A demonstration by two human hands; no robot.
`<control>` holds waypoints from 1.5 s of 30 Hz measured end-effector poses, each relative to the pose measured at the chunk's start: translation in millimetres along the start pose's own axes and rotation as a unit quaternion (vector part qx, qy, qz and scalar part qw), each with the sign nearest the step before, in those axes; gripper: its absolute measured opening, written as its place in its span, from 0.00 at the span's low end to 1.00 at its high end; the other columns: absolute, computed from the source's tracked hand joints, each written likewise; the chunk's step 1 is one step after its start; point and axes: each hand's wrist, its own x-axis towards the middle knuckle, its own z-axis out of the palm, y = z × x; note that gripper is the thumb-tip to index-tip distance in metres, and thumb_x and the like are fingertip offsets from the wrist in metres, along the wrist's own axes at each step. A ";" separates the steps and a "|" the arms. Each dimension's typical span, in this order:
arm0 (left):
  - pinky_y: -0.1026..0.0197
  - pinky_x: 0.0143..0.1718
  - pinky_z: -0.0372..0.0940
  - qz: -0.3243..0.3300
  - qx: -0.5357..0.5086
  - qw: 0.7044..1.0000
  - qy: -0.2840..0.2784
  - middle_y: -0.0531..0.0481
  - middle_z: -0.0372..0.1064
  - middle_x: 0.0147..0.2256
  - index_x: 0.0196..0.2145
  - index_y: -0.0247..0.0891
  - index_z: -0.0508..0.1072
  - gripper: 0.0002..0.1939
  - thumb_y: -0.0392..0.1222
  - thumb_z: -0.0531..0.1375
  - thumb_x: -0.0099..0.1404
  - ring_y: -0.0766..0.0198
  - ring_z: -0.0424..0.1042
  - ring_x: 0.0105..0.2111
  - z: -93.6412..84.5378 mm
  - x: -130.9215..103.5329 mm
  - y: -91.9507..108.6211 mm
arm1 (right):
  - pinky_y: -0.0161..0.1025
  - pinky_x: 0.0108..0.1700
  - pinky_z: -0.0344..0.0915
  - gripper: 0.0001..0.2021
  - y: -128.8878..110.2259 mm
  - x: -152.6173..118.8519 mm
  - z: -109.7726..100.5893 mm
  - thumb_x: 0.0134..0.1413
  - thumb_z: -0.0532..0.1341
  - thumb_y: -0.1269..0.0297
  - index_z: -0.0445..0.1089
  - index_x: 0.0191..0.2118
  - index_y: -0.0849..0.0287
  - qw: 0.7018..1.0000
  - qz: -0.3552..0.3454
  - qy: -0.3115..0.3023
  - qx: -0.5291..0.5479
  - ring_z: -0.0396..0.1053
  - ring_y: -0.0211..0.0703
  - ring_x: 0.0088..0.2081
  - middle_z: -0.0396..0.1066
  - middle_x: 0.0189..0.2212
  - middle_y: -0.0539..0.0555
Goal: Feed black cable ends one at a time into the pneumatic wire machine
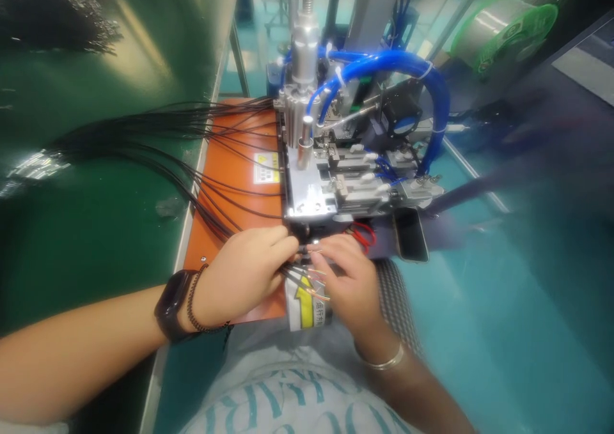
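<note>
Black cables (215, 222) run across an orange plate (230, 197) to my left hand (252, 268), whose fingers are closed round several of them. Stripped ends with thin coloured wires (319, 287) stick out to the right, above a white label with a yellow arrow (306, 303). Thumb and forefinger of my right hand (352, 280) pinch a cable end just right of my left fingertips. Both hands are at the near edge of a metal machine (309, 191) with cylinders and clamps. The tip of the pinched end is too small to make out.
Thick blue tubes (439, 101) arch over the machine. A dark phone-like device (410, 234) and red wires (363, 236) lie at its near right. A green-rimmed spool (508, 34) stands at the back right. More black cables (119, 130) spread over the green surface (96, 248) at left.
</note>
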 end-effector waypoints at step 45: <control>0.54 0.35 0.58 0.044 0.136 0.985 -0.101 0.44 0.62 0.42 0.59 0.43 0.59 0.29 0.33 0.54 0.60 0.55 0.60 0.37 3.3 6.2 12.3 | 0.34 0.29 0.60 0.06 35.8 10.7 -3.4 0.52 0.59 0.63 0.67 0.28 0.59 0.955 0.269 -0.060 0.107 0.62 0.37 0.27 0.66 0.25 0.48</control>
